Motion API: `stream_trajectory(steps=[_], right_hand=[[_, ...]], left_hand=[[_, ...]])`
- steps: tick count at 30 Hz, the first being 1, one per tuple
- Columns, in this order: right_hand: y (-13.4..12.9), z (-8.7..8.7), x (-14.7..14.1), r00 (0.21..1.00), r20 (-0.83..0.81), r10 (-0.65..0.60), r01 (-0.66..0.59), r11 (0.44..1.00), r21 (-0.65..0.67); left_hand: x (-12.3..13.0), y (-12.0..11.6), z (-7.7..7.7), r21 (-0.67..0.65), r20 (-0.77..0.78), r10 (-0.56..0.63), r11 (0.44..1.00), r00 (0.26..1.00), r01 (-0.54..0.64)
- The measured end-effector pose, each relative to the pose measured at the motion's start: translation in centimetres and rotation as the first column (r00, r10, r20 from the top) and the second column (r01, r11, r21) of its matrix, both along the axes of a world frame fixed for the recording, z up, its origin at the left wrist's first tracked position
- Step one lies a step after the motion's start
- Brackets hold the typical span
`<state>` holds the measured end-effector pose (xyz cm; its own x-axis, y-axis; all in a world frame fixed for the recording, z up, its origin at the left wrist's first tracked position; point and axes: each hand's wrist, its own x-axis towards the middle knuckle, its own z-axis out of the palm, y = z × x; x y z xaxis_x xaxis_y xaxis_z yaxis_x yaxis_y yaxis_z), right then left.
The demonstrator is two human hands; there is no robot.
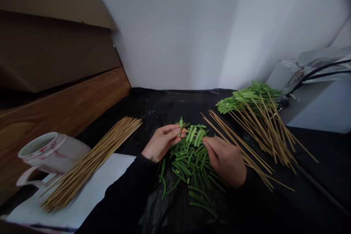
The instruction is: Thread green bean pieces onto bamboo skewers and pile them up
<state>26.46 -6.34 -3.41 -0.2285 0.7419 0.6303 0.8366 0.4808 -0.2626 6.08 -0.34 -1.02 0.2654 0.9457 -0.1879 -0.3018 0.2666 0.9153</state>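
Observation:
My left hand (166,139) pinches one short green bean piece (181,122) upright by the tip of a thin wooden skewer (185,130). Several bean pieces (195,136) sit side by side across that skewer, between my two hands. The fingers of my right hand (226,157) are closed round the skewer just right of those pieces. Below both hands spreads a loose heap of cut green beans (192,164) on black plastic sheeting (167,108).
A bundle of bare skewers (93,164) lies on white paper (109,175) beside a tipped white mug (65,153). At right, loose skewers (233,140) lie near a stack of bean-loaded skewers (249,98). A cardboard box (55,47) stands left; dark cables (315,75) hang at right.

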Motion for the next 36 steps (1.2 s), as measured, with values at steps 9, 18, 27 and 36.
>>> stream_trajectory(steps=[9,18,27,36], right_hand=[[0.06,-0.16,0.07,1.000,0.014,-0.007,0.007,1.000,0.005],[-0.05,-0.26,0.19,0.996,0.092,-0.012,0.007,0.998,0.058],[-0.69,0.18,-0.37,0.987,0.143,-0.076,0.070,0.997,0.043],[-0.50,-0.12,-0.36,0.995,0.096,-0.029,0.032,0.999,-0.024]], left_hand=[[-0.10,0.00,0.01,-0.003,-0.013,-0.028,1.000,1.000,0.028],[-0.16,0.11,-0.29,0.059,-0.065,-0.042,0.997,0.997,0.046],[0.13,-0.09,-0.44,0.118,-0.131,0.009,0.993,0.991,0.006],[-0.02,0.02,-0.72,0.100,-0.156,-0.031,0.994,0.987,0.047]])
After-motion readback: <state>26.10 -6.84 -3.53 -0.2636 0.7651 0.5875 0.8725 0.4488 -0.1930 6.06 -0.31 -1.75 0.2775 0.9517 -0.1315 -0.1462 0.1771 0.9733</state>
